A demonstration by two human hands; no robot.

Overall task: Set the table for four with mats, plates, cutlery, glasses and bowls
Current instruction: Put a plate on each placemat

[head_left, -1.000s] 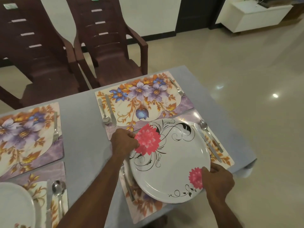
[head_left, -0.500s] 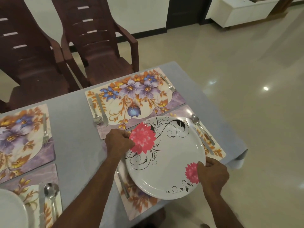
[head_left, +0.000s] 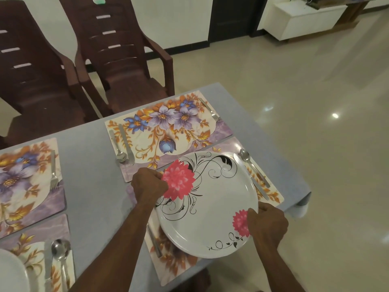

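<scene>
A white plate [head_left: 212, 209] with red flowers and black swirls sits over the near right floral mat [head_left: 174, 268]. My left hand [head_left: 148, 185] grips its far left rim and my right hand [head_left: 267, 224] grips its near right rim. A spoon [head_left: 252, 165] and knife [head_left: 250, 178] lie on that mat to the plate's right; a fork handle [head_left: 154, 241] shows at its left. The far right mat [head_left: 166, 127] carries a spoon [head_left: 117, 148], knife [head_left: 126, 144] and fork [head_left: 211, 110]. Another plate [head_left: 12, 272] sits on the near left mat [head_left: 27, 243].
The grey table [head_left: 90, 178] ends close on the right, with shiny floor beyond. Two brown plastic chairs [head_left: 124, 66] stand at the far side. The far left mat [head_left: 27, 182] has a fork [head_left: 53, 171]. A spoon [head_left: 61, 260] lies near the left plate.
Both hands keep their hold on the flowered plate over the near right mat; it has hardly shifted on the mat. The view has moved slightly.
</scene>
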